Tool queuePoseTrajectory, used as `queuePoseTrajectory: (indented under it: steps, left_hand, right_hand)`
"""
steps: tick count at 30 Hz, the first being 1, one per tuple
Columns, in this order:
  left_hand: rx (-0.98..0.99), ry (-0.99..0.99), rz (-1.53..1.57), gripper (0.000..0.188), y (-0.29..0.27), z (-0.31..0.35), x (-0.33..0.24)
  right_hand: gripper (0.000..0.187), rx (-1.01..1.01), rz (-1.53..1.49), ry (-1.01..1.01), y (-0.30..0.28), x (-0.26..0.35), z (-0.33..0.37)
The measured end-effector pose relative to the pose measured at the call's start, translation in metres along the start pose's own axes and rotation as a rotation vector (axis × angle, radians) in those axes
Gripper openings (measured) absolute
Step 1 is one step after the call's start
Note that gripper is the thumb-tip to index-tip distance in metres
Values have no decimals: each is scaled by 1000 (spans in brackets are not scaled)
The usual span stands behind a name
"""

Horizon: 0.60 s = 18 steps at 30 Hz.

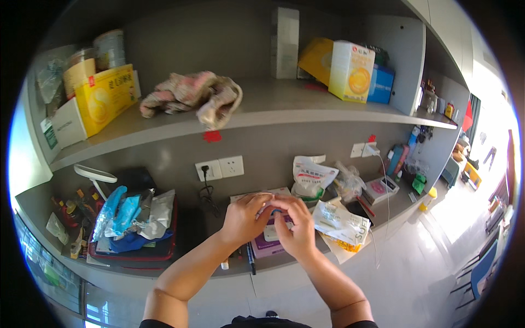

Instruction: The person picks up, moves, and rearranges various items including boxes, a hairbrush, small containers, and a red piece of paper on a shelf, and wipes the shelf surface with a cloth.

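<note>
Over purple box (pixel 268 251), near edge: both hands, fingers meeting
L hand (pixel 244 216): fingers bent, exact pinch can't tell
R hand (pixel 298 225): curved, thumb up; grip can't tell
Blue bit (pixel 276 212): btwn hands, mostly hidden; in work, not set down; what's left unclear

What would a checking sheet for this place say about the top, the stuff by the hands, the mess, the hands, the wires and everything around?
Surface: grey counter, crowded.
Things at hand: small blue thing between the hands, mostly hidden; purple box below; pen beside the box.
Clutter: blue and silver packets at left; white pouch and papers at right.
Hands: left hand and right hand close together, fingers bent; grip unclear.
Cables: black cable at the left socket; white cable hangs past the counter's edge.
Surroundings: shelf above, with cloth; blue chair at right.
</note>
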<state>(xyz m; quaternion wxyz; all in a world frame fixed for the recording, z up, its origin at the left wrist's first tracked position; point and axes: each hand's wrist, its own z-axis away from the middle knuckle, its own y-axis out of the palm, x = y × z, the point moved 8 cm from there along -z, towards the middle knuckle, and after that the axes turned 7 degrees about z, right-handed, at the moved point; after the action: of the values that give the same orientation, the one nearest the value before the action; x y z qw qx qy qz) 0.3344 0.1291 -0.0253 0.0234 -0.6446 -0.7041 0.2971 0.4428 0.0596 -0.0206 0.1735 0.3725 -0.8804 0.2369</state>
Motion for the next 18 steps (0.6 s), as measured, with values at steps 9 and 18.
queuePoseTrajectory:
  steps: [9, 18]
  left_hand:
    - [-140, 322, -123, 9, -173, -112, -152]
    - [500, -227, -486, 39, -160, -182, -79]
  right_hand:
    - [28, -234, -86, -544, -51, 118, -112]
    - [14, 64, 115, -550, -12, 146, -206]
